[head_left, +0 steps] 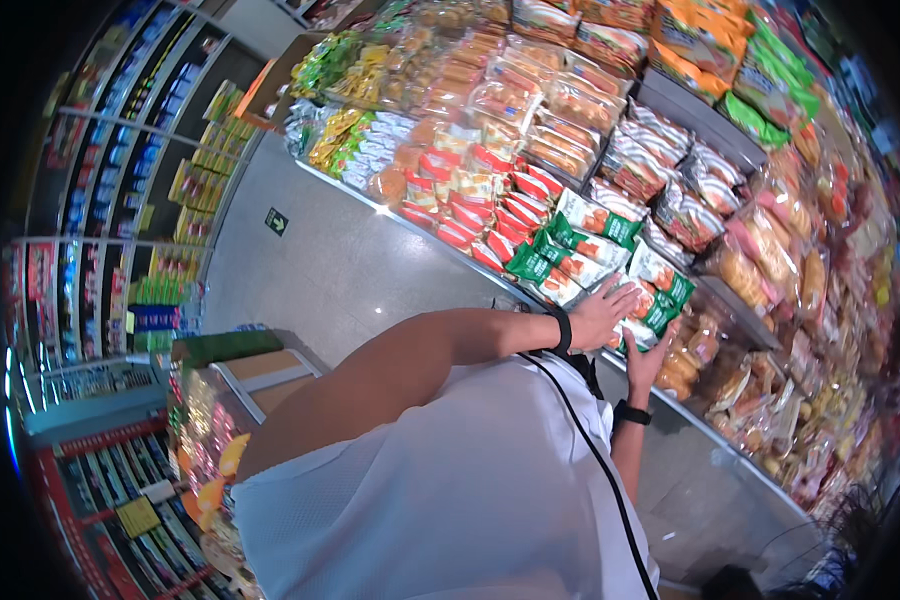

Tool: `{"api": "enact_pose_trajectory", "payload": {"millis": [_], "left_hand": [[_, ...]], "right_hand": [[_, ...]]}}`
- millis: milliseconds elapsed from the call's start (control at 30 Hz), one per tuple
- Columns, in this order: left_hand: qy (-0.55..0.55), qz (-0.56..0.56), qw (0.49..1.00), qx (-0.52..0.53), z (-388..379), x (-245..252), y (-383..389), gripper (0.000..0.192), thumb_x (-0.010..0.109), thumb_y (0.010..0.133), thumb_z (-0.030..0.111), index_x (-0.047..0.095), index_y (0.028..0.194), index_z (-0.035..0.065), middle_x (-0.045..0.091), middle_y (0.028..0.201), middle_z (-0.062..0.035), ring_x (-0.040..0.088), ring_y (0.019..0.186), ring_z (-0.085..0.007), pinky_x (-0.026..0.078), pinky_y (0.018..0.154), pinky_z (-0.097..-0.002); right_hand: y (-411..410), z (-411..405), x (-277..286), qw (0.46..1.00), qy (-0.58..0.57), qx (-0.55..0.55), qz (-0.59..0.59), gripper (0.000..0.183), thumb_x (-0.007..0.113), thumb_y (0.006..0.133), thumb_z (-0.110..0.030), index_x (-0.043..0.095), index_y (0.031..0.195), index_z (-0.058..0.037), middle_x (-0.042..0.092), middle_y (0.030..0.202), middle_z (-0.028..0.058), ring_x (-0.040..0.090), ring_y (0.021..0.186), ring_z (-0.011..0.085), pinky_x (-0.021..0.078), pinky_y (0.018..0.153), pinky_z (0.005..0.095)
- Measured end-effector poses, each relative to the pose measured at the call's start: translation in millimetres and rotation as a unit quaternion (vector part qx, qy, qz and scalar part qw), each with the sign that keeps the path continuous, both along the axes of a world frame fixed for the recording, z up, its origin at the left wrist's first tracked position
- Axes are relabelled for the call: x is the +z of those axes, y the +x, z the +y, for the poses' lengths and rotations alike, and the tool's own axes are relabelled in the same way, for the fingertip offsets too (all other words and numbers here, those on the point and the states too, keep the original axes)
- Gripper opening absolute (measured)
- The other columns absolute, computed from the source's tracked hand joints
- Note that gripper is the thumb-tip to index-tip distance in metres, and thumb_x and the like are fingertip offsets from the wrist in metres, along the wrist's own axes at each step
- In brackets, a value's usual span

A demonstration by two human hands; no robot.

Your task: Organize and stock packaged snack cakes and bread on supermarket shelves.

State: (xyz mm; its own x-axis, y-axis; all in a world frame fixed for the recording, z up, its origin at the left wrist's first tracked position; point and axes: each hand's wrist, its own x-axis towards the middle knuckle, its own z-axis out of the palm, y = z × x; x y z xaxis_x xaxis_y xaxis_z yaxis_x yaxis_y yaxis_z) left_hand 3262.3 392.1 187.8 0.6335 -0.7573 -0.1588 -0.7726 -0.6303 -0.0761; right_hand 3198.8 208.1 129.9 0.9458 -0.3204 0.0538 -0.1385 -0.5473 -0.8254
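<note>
My left hand (pixel 601 315), with a black band at its wrist, lies palm down on green-and-white snack packets (pixel 581 266). Its fingers are slightly apart and rest on the wrappers. Close beside it, my right hand (pixel 646 366) has its thumb and fingers on either side of the lower end of a green-and-white packet (pixel 649 306). A dark watch or band circles that wrist. The packets lie in overlapping rows at the front edge of a display counter (pixel 450 251). Part of the gripped packet is hidden by my hands.
Red-and-white packets (pixel 469 210) lie left of the green ones. Bagged bread rolls (pixel 679 371) lie to the right, with striped bread packs (pixel 694 214) behind. A black cable (pixel 592 450) crosses my white shirt. Stocked shelves (pixel 131 180) stand across the aisle floor (pixel 300 232).
</note>
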Motion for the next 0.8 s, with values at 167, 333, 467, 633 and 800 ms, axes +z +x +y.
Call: {"api": "enact_pose_trajectory", "payload": {"millis": [167, 333, 467, 633, 800], "left_hand": [[-0.081, 0.060, 0.994, 0.044, 3.7, 12.0, -1.6, 0.084, 0.057, 0.091, 0.051, 0.031, 0.154, 0.0021, 0.023, 0.164, -0.0150, 0.013, 0.154, -0.0298, 0.004, 0.122, -0.0589], [-0.202, 0.110, 0.971, 0.067, 8.1, 16.0, -1.8, 0.079, 0.067, 0.084, 0.039, 0.041, 0.148, 0.0007, 0.026, 0.161, -0.0213, 0.017, 0.152, -0.0341, 0.005, 0.121, -0.0598], [-0.222, 0.129, 0.962, 0.095, 15.7, 15.4, -8.4, 0.080, 0.069, 0.082, 0.036, 0.042, 0.147, -0.0003, 0.026, 0.160, -0.0235, 0.017, 0.152, -0.0348, 0.006, 0.121, -0.0604], [-0.246, 0.138, 0.956, 0.083, 16.3, 17.3, -10.1, 0.074, 0.070, 0.079, 0.032, 0.049, 0.141, -0.0026, 0.032, 0.156, -0.0248, 0.023, 0.150, -0.0367, 0.013, 0.120, -0.0627], [-0.262, 0.165, 0.943, 0.123, 23.0, 41.4, 0.8, 0.066, 0.072, 0.079, 0.030, 0.056, 0.132, -0.0036, 0.043, 0.148, -0.0230, 0.030, 0.145, -0.0375, 0.022, 0.116, -0.0608]], "right_hand": [[5.1, 5.4, 28.6, 0.992, 0.082, -0.005, 0.092, 0.102, 0.083, 0.080, -0.036, 0.025, 0.152, 0.0085, 0.029, 0.158, 0.0251, 0.026, 0.149, 0.0321, 0.0187, 0.121, 0.0394], [7.7, -3.6, 15.8, 0.993, 0.099, 0.009, 0.060, 0.093, 0.076, 0.088, -0.036, 0.025, 0.153, 0.0078, 0.029, 0.159, 0.0244, 0.027, 0.148, 0.0306, 0.0201, 0.121, 0.0394], [6.8, -7.3, 11.1, 0.986, 0.145, -0.020, 0.078, 0.072, 0.059, 0.102, -0.035, 0.026, 0.151, 0.0061, 0.036, 0.153, 0.0238, 0.040, 0.138, 0.0296, 0.0325, 0.114, 0.0395], [1.1, -42.3, -1.0, 0.978, 0.170, -0.048, 0.109, 0.061, 0.046, 0.107, -0.038, 0.032, 0.149, 0.0032, 0.047, 0.145, 0.0212, 0.047, 0.133, 0.0286, 0.0380, 0.109, 0.0364], [6.5, -49.8, -10.4, 0.975, 0.128, -0.055, 0.173, 0.060, 0.046, 0.104, -0.046, 0.042, 0.143, -0.0011, 0.064, 0.122, 0.0180, 0.063, 0.109, 0.0277, 0.0489, 0.093, 0.0381]]}}
